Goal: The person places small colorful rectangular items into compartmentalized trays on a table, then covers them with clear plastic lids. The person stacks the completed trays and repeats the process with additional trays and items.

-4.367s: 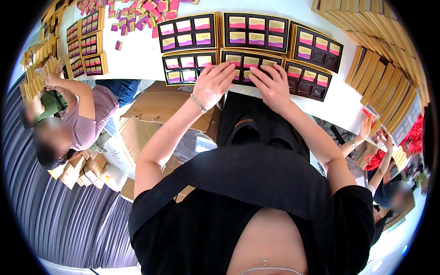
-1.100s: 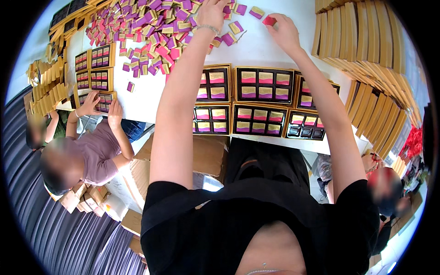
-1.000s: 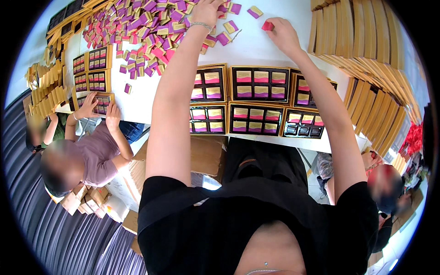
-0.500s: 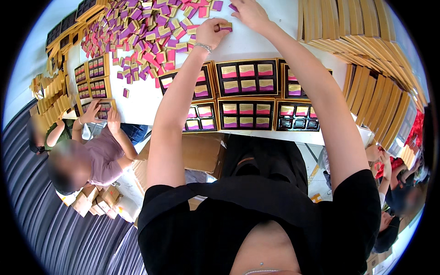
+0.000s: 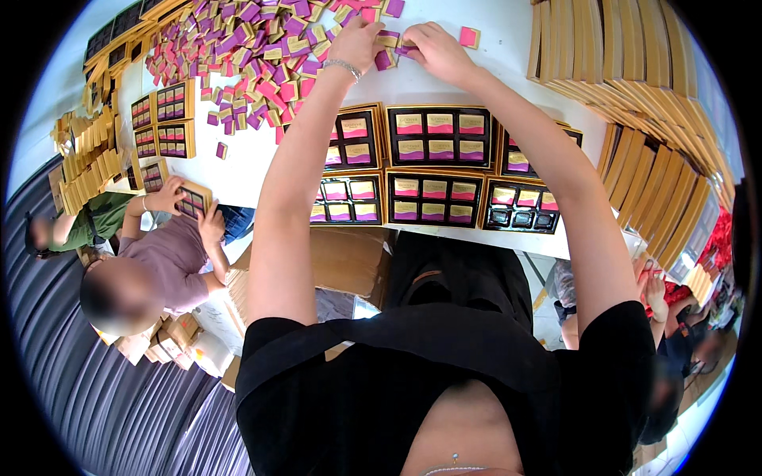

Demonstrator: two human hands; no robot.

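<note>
At the far side of the white table, my left hand (image 5: pixel 355 46) is closed, its fingertips at a gold-and-purple wrapped square (image 5: pixel 387 39). Close on its right, my right hand (image 5: pixel 438 54) pinches a purple wrapped square (image 5: pixel 404 50). Another purple square (image 5: pixel 383 60) lies just below, between the hands. Nearer to me stand two rows of black-and-gold boxes with small compartments. The back middle box (image 5: pixel 439 136) has pink squares above purple ones. In the front right box (image 5: pixel 520 204), pink squares fill the back row and the front compartments are bare. My forearms partly cover the side boxes.
A heap of pink, purple and gold squares (image 5: pixel 258 59) spreads at the far left. One pink square (image 5: pixel 469 36) lies alone. Stacked gold-edged boxes (image 5: pixel 611 44) line the right. A co-worker (image 5: pixel 171 254) at left holds a box (image 5: pixel 193 200). A cardboard carton (image 5: pixel 345 262) stands below the table edge.
My right hand has come nearer and lower, beside the left hand. My left hand has shifted slightly left. The co-worker at left has lifted and tilted a box.
</note>
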